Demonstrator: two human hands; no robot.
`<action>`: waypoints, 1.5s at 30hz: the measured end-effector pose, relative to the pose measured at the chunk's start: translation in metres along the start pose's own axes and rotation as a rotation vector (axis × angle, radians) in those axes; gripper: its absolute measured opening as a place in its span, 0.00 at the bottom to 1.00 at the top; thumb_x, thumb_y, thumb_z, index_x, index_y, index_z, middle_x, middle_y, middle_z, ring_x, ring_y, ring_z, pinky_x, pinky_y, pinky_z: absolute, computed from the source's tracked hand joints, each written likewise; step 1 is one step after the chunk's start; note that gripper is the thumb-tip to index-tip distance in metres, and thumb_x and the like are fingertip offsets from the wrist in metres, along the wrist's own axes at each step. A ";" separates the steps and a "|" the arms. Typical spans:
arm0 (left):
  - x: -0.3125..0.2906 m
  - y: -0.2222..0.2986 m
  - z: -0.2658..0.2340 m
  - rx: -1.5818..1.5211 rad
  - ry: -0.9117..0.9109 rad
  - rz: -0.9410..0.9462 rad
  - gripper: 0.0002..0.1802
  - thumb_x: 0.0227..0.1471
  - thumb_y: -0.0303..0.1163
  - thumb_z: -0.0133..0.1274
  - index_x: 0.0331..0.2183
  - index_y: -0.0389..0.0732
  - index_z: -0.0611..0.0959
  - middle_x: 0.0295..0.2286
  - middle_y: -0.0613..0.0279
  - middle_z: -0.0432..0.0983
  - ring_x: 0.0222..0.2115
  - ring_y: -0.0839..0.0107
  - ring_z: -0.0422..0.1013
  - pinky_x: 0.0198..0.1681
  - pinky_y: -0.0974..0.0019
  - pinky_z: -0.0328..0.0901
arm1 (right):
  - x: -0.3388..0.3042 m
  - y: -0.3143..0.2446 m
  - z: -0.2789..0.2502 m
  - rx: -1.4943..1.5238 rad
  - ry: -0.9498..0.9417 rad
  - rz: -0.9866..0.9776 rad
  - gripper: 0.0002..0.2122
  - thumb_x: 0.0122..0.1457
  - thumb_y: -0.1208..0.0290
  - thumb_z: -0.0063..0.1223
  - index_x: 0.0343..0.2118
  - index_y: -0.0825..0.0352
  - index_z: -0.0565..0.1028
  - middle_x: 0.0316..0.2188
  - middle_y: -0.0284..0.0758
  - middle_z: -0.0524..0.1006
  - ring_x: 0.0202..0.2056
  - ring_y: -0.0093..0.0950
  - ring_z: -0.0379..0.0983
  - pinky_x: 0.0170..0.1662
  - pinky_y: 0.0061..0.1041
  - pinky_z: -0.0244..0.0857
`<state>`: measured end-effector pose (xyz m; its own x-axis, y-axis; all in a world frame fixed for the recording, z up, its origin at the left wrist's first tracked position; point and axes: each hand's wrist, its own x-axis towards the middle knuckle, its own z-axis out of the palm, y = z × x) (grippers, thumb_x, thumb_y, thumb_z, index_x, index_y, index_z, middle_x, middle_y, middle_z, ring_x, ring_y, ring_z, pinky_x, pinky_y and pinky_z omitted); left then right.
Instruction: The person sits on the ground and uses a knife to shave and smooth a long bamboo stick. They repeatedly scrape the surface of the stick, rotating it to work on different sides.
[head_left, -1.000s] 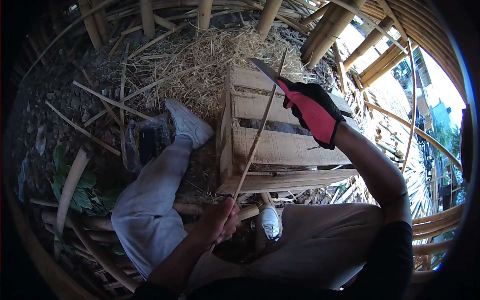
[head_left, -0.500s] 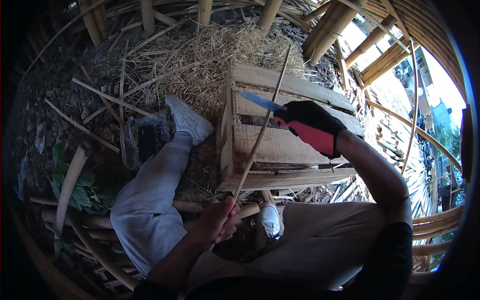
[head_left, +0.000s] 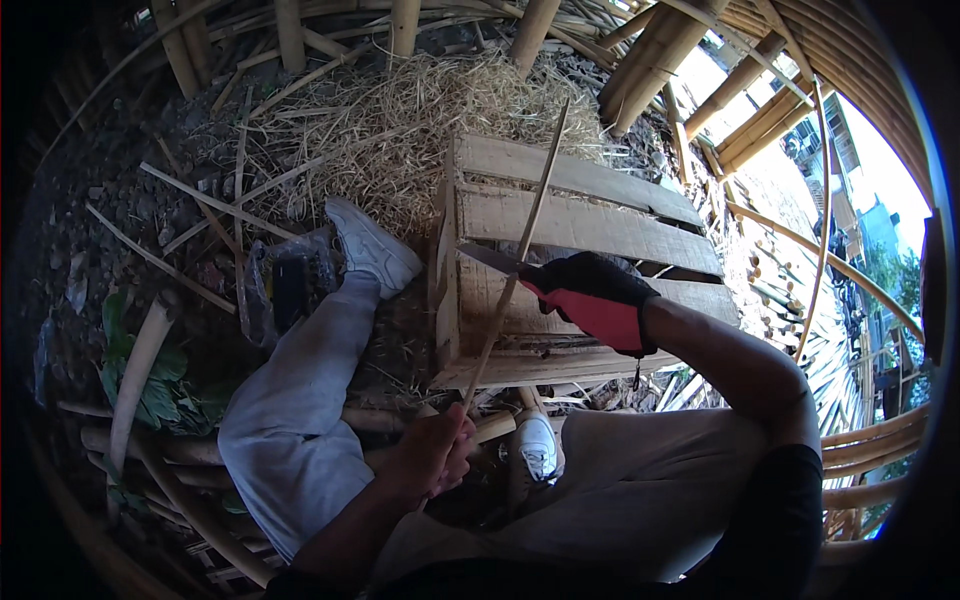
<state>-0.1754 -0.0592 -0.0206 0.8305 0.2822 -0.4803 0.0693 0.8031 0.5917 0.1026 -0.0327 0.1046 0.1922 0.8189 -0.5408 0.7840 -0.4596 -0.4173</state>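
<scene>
A thin bamboo strip (head_left: 540,195) slants up and away from my lap, across a slatted wooden crate (head_left: 560,220). Bare and closed, my left hand (head_left: 437,452) grips its lower part. My right hand (head_left: 592,295), in a black and red glove, is wrapped round the handle of a knife (head_left: 487,257). The knife's blade points left and crosses the strip over the crate's middle slats, seemingly against it. The handle is mostly hidden inside the glove.
Shavings (head_left: 410,120) are heaped behind the crate. A clear plastic bag with a dark object (head_left: 291,290) lies left of my left shoe (head_left: 370,250). Loose bamboo strips (head_left: 215,200) cover the ground at left. Bamboo posts (head_left: 660,65) stand at the back right.
My right hand has moved the knife down and toward me along the strip. The left hand keeps its grip and has shifted only slightly.
</scene>
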 end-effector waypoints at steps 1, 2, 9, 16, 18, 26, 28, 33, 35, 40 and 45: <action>-0.003 -0.002 -0.001 0.002 0.013 0.008 0.29 0.63 0.63 0.39 0.26 0.47 0.66 0.11 0.74 0.54 0.07 0.83 0.49 0.10 0.74 0.46 | 0.005 0.002 -0.008 0.156 0.036 0.022 0.16 0.61 0.57 0.49 0.40 0.64 0.79 0.26 0.41 0.76 0.32 0.30 0.73 0.42 0.31 0.66; -0.003 -0.002 0.000 -0.008 0.022 0.000 0.29 0.63 0.63 0.39 0.26 0.47 0.66 0.11 0.74 0.54 0.07 0.82 0.49 0.10 0.74 0.46 | 0.006 0.004 -0.017 0.308 0.086 0.054 0.15 0.61 0.58 0.49 0.37 0.67 0.78 0.21 0.36 0.73 0.25 0.26 0.71 0.34 0.29 0.68; 0.002 -0.004 -0.003 -0.011 -0.005 -0.005 0.30 0.62 0.65 0.40 0.25 0.47 0.66 0.10 0.74 0.54 0.06 0.82 0.50 0.10 0.74 0.46 | 0.008 0.017 0.014 0.238 0.202 -0.095 0.12 0.61 0.61 0.52 0.27 0.64 0.75 0.15 0.25 0.65 0.15 0.15 0.59 0.20 0.20 0.54; -0.001 -0.006 -0.006 -0.011 0.004 -0.002 0.30 0.61 0.66 0.41 0.26 0.47 0.66 0.10 0.74 0.54 0.06 0.82 0.50 0.13 0.75 0.49 | 0.006 0.005 0.008 0.195 0.117 0.028 0.20 0.64 0.54 0.47 0.28 0.69 0.77 0.18 0.31 0.71 0.20 0.23 0.66 0.29 0.27 0.62; 0.001 -0.004 -0.006 -0.007 -0.012 0.012 0.30 0.62 0.65 0.40 0.26 0.47 0.66 0.10 0.74 0.54 0.06 0.82 0.50 0.13 0.75 0.49 | 0.009 0.007 -0.002 0.229 0.103 0.046 0.21 0.64 0.53 0.47 0.29 0.71 0.77 0.18 0.34 0.73 0.22 0.25 0.68 0.32 0.27 0.64; 0.000 -0.006 0.000 0.017 0.017 0.017 0.28 0.64 0.61 0.38 0.27 0.46 0.66 0.10 0.72 0.53 0.06 0.82 0.49 0.09 0.74 0.48 | 0.004 0.024 0.035 -0.264 0.238 -0.419 0.13 0.67 0.63 0.43 0.38 0.67 0.77 0.25 0.36 0.78 0.29 0.30 0.76 0.38 0.30 0.69; -0.001 -0.003 0.001 -0.009 0.018 0.000 0.28 0.65 0.60 0.38 0.27 0.46 0.66 0.10 0.72 0.53 0.06 0.82 0.49 0.08 0.74 0.48 | 0.008 0.011 0.026 -0.204 0.130 -0.260 0.12 0.67 0.63 0.45 0.41 0.64 0.77 0.22 0.30 0.75 0.24 0.24 0.73 0.30 0.26 0.68; -0.003 -0.007 -0.002 0.010 0.040 0.015 0.28 0.65 0.60 0.37 0.26 0.45 0.66 0.10 0.72 0.53 0.06 0.82 0.49 0.08 0.74 0.47 | 0.000 0.006 0.020 0.625 -0.241 0.141 0.11 0.68 0.61 0.44 0.35 0.62 0.72 0.16 0.22 0.64 0.13 0.14 0.58 0.14 0.18 0.49; -0.003 -0.006 -0.001 0.014 0.040 0.008 0.28 0.65 0.61 0.38 0.26 0.45 0.66 0.10 0.72 0.53 0.06 0.82 0.49 0.08 0.74 0.47 | -0.002 0.011 0.012 0.686 -0.344 0.172 0.12 0.68 0.60 0.44 0.34 0.63 0.71 0.16 0.21 0.63 0.12 0.14 0.57 0.15 0.18 0.48; -0.002 -0.006 0.001 -0.018 0.061 -0.008 0.29 0.64 0.61 0.39 0.26 0.46 0.66 0.10 0.73 0.53 0.05 0.81 0.49 0.10 0.73 0.48 | 0.005 0.026 0.012 0.845 -0.488 0.125 0.11 0.68 0.60 0.43 0.34 0.61 0.70 0.15 0.21 0.59 0.12 0.14 0.55 0.14 0.19 0.47; 0.000 -0.007 -0.001 0.032 0.039 0.009 0.29 0.64 0.63 0.38 0.26 0.47 0.66 0.10 0.73 0.53 0.05 0.81 0.49 0.12 0.73 0.50 | 0.004 0.023 0.005 0.708 -0.432 0.164 0.15 0.67 0.54 0.46 0.36 0.62 0.72 0.18 0.24 0.66 0.14 0.17 0.60 0.16 0.21 0.53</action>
<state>-0.1767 -0.0639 -0.0254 0.8091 0.3102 -0.4991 0.0797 0.7835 0.6163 0.1185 -0.0417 0.0885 -0.0843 0.5855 -0.8063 0.1830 -0.7863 -0.5901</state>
